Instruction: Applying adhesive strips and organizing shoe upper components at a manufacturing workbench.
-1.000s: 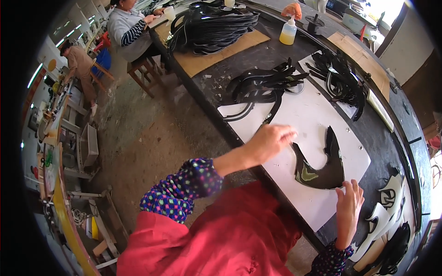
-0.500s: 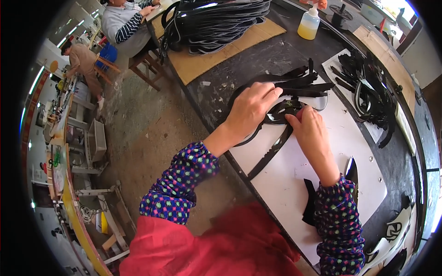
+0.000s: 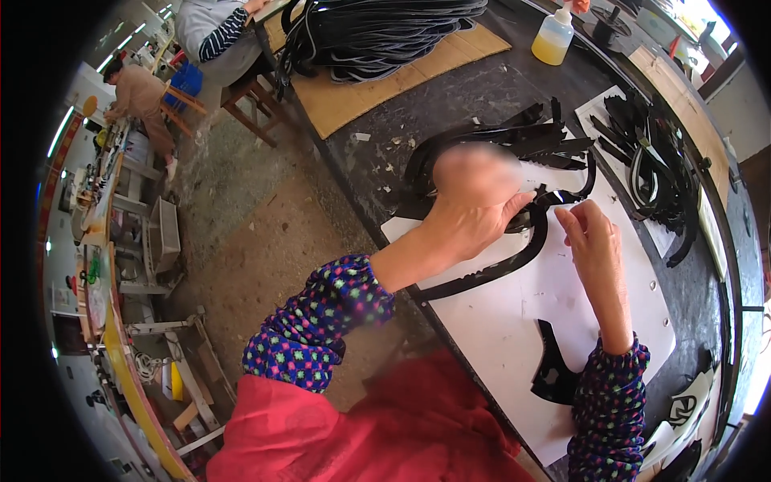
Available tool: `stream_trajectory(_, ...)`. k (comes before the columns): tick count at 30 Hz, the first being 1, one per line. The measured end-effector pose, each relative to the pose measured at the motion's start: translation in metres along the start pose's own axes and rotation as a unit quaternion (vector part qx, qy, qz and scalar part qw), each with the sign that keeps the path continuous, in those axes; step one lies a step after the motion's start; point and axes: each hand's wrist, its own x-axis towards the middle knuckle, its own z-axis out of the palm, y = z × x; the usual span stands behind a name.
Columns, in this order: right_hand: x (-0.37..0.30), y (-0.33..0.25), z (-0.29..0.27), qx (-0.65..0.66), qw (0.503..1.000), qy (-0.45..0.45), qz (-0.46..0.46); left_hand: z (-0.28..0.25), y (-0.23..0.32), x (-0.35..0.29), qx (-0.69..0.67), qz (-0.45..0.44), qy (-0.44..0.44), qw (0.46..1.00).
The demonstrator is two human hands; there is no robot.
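My left hand (image 3: 474, 201), partly blurred, is closed over a black flexible strip, its thumb pressing near the strip's end. That curved strip (image 3: 502, 269) sweeps down from the hand to the white board's left edge. My right hand (image 3: 596, 241) is just right of it, apart from the strip, its fingers bent in a pinch; anything between the fingertips is too small to make out. Beyond my left hand lies a bunch of black strips (image 3: 514, 132). A short black piece (image 3: 554, 369) rests on the white board (image 3: 474, 337) beside my right sleeve.
Another heap of black strips (image 3: 642, 153) lies to the right. A large bundle of black strips (image 3: 377, 36) sits on cardboard (image 3: 337, 108) at the far side, near a bottle of yellow liquid (image 3: 552, 38). Two other people are to the far left, beside stools (image 3: 249, 104).
My hands have drawn apart; the right one moved right, off the strip. The strip has swung from a straight slant to a curve under my left hand.
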Motion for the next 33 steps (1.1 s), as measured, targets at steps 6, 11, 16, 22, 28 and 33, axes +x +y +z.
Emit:
stream_trajectory(6, -0.020, -0.003, 0.047, -0.081, 0.971, 0.038, -0.220, -0.002, -0.003, 0.010, -0.096, -0.094, -0.116, 0.984)
stream_trajectory(11, -0.021, -0.006, 0.057, -0.111, 0.976, 0.090, -0.165, -0.056, -0.016, 0.077, -0.377, -0.176, -0.017, 0.909)
stream_trajectory(16, -0.006, 0.005, 0.034, 0.063, 0.992, 0.020, -0.108, -0.139, 0.007, 0.120, -0.718, -0.039, -0.097, 0.689)
stream_trajectory(22, -0.112, 0.009, -0.046, 0.678, 0.727, -0.108, -0.032, -0.113, 0.126, 0.018, -0.659, -0.203, -0.138, 0.710)
stream_trajectory(28, -0.215, 0.050, -0.077, 0.609, 0.787, 0.022, 0.096, -0.061, 0.215, -0.087, -0.784, -0.314, -0.304, 0.441)
stream_trajectory(33, -0.219, 0.055, -0.063, 0.515, 0.851, 0.013, 0.098, -0.059, 0.191, -0.081, -0.701, -0.355, -0.356, 0.507)
